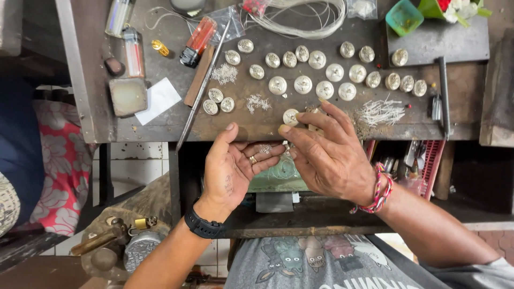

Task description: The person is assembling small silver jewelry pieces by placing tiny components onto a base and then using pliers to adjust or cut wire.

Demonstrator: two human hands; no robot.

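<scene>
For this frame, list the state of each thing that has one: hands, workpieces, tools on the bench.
Left hand: open, palm up, cupping tiny silver bits.
Right hand: pinching a round silver piece.
Round silver pieces: lying loose on the bench.
Orange-handled tool: lying flat.
Green cup: upright, open.

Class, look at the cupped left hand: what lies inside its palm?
In the left hand lies a small cluster of tiny silvery bits, beside a ring on one finger. The right hand covers the fingertips, hiding anything there.
</scene>
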